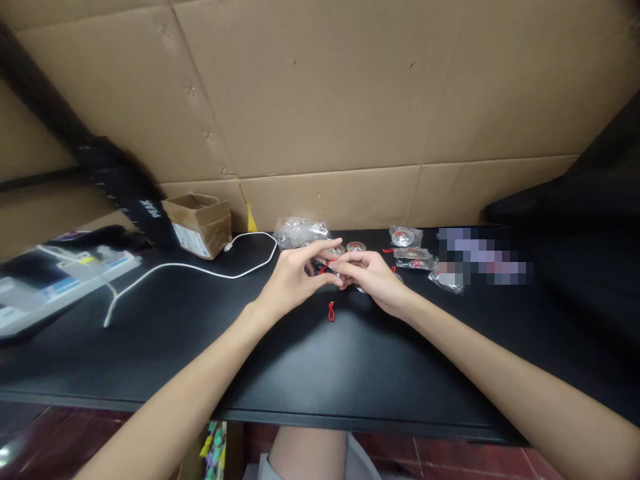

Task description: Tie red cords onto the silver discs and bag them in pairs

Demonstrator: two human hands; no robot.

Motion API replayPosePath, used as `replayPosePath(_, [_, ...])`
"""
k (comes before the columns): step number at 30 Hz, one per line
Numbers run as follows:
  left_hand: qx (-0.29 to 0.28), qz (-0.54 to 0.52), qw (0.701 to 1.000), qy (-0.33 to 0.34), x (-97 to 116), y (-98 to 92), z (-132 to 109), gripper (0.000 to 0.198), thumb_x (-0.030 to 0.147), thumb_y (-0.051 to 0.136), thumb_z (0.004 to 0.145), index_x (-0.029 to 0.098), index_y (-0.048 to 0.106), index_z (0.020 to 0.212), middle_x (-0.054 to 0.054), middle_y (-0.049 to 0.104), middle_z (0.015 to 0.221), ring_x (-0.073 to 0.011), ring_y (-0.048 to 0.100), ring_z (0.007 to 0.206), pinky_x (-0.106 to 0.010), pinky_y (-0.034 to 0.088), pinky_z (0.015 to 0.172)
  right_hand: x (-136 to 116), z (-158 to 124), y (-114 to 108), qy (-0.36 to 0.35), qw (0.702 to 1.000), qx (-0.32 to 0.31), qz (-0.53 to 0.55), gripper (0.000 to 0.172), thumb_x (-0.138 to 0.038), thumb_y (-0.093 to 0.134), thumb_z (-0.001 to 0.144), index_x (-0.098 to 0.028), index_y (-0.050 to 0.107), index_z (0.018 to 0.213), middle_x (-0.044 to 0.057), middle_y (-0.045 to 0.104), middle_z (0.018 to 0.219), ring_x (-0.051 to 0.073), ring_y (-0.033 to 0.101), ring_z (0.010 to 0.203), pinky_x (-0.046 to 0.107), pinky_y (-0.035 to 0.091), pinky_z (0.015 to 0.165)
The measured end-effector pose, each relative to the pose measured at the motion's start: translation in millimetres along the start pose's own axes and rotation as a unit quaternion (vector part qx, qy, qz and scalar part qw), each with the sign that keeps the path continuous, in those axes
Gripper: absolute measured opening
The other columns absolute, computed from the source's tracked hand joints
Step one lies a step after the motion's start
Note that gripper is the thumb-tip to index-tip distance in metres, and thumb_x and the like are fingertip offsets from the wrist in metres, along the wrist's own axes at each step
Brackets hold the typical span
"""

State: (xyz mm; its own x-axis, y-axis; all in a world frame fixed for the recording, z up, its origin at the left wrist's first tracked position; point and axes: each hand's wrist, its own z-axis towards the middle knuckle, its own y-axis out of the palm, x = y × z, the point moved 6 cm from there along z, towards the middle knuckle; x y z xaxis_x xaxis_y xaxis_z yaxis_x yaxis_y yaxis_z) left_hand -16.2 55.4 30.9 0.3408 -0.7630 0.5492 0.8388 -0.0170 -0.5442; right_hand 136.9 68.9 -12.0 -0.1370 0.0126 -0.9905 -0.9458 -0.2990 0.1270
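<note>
My left hand (295,277) and my right hand (373,280) meet over the middle of a black table (300,373). Their fingertips pinch a small item with a red cord and a dark part (326,268) between them; it is too small to name. A loose red cord loop (331,311) lies on the table just below the hands. Behind the fingers sit small round clear discs (356,247).
A crumpled clear plastic bag (300,231) and several small clear packets with red bits (413,253) lie by the cardboard wall. An open cardboard box (199,224) stands at the left, a white cable (200,268) snakes past it, and a white power strip (65,283) lies far left.
</note>
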Motion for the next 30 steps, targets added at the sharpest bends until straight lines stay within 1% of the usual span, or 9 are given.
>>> replayPosePath(2, [-0.005, 0.003, 1.0, 0.009, 1.3, -1.5, 1.1, 0.064, 0.03, 0.089, 0.079, 0.023, 0.065, 0.139, -0.009, 0.079, 0.117, -0.0195, 0.076, 0.095, -0.025, 0.059, 0.067, -2.3, 0.1, -0.5, -0.01, 1.0, 0.006, -0.002, 0.024, -0.039, 0.084, 0.077, -0.017, 0.076, 0.08, 0.002, 0.066, 0.066, 0.014, 0.062, 0.064, 0.029, 0.051, 0.065])
replayPosePath(4, [-0.009, 0.021, 0.999, 0.024, 4.1, -3.1, 2.2, 0.051, 0.028, 0.086, 0.083, 0.023, 0.071, 0.13, -0.008, 0.078, 0.117, -0.0194, 0.075, 0.097, -0.026, 0.059, 0.071, -5.5, -0.5, -0.8, -0.016, 1.0, 0.008, -0.006, 0.021, -0.037, 0.082, 0.078, -0.017, 0.074, 0.077, 0.001, 0.065, 0.065, 0.014, 0.062, 0.063, 0.028, 0.051, 0.064])
replayPosePath(6, [-0.015, 0.04, 0.998, 0.041, 8.1, -3.9, 3.0, 0.034, 0.026, 0.083, 0.086, 0.023, 0.076, 0.119, -0.006, 0.078, 0.112, -0.0182, 0.074, 0.094, -0.028, 0.059, 0.075, -8.6, -1.5, -1.3, -0.017, 1.0, 0.01, -0.01, 0.019, -0.034, 0.079, 0.079, -0.017, 0.072, 0.075, 0.0, 0.064, 0.064, 0.013, 0.061, 0.061, 0.027, 0.05, 0.062])
replayPosePath(8, [-0.019, 0.05, 0.997, 0.05, 11.8, -3.9, 3.3, 0.027, 0.024, 0.081, 0.088, 0.023, 0.077, 0.114, -0.005, 0.078, 0.106, -0.0174, 0.074, 0.091, -0.029, 0.059, 0.079, -10.8, -2.6, -2.5, -0.015, 1.0, 0.015, -0.008, 0.017, -0.032, 0.078, 0.078, -0.018, 0.071, 0.074, 0.0, 0.063, 0.064, 0.013, 0.06, 0.06, 0.027, 0.05, 0.061])
replayPosePath(11, [-0.027, 0.053, 0.998, 0.033, 13.9, -2.1, 3.2, 0.025, 0.024, 0.079, 0.09, 0.022, 0.075, 0.115, -0.004, 0.079, 0.107, -0.0161, 0.074, 0.088, -0.027, 0.058, 0.077, -11.4, -3.1, -5.2, -0.009, 1.0, 0.027, -0.012, 0.015, -0.03, 0.076, 0.077, -0.018, 0.069, 0.072, 0.0, 0.063, 0.064, 0.013, 0.06, 0.059, 0.026, 0.048, 0.059])
replayPosePath(15, [-0.03, 0.024, 0.999, -0.001, 12.9, -0.2, 3.0, 0.019, 0.027, 0.078, 0.091, 0.02, 0.071, 0.108, -0.003, 0.077, 0.103, -0.0144, 0.072, 0.086, -0.025, 0.058, 0.077, -9.3, -2.5, -9.5, 0.008, 0.998, 0.056, -0.027, 0.013, -0.03, 0.071, 0.077, -0.019, 0.067, 0.072, 0.001, 0.063, 0.064, 0.014, 0.062, 0.057, 0.027, 0.046, 0.056])
replayPosePath(20, [-0.054, 0.005, 0.998, -0.028, 11.7, 3.4, 3.1, 0.016, 0.035, 0.072, 0.096, 0.02, 0.069, 0.102, -0.003, 0.075, 0.098, -0.0149, 0.07, 0.084, -0.026, 0.056, 0.074, -9.4, -1.8, -8.1, -0.005, 0.999, 0.051, -0.013, 0.013, -0.028, 0.071, 0.075, -0.019, 0.065, 0.068, 0.0, 0.06, 0.062, 0.014, 0.061, 0.056, 0.027, 0.048, 0.055])
replayPosePath(24, [-0.067, -0.001, 0.997, -0.03, 14.3, 5.7, 4.0, 0.017, 0.037, 0.067, 0.098, 0.02, 0.068, 0.097, -0.003, 0.073, 0.092, -0.0158, 0.067, 0.083, -0.027, 0.054, 0.074, -10.1, 0.8, -12.6, -0.019, 0.998, 0.042, -0.03, 0.012, -0.028, 0.07, 0.077, -0.02, 0.066, 0.069, 0.0, 0.061, 0.063, 0.014, 0.06, 0.056, 0.027, 0.046, 0.052])
replayPosePath(30, [-0.073, -0.027, 0.996, -0.032, 16.0, 7.1, 6.0, 0.013, 0.032, 0.062, 0.101, 0.02, 0.066, 0.1, -0.004, 0.073, 0.094, -0.0167, 0.067, 0.085, -0.029, 0.053, 0.078, -14.5, 6.9, -25.0, -0.04, 0.997, 0.049, -0.05, 0.014, -0.028, 0.072, 0.08, -0.019, 0.069, 0.07, 0.001, 0.061, 0.059, 0.013, 0.054, 0.049, 0.026, 0.041, 0.046])
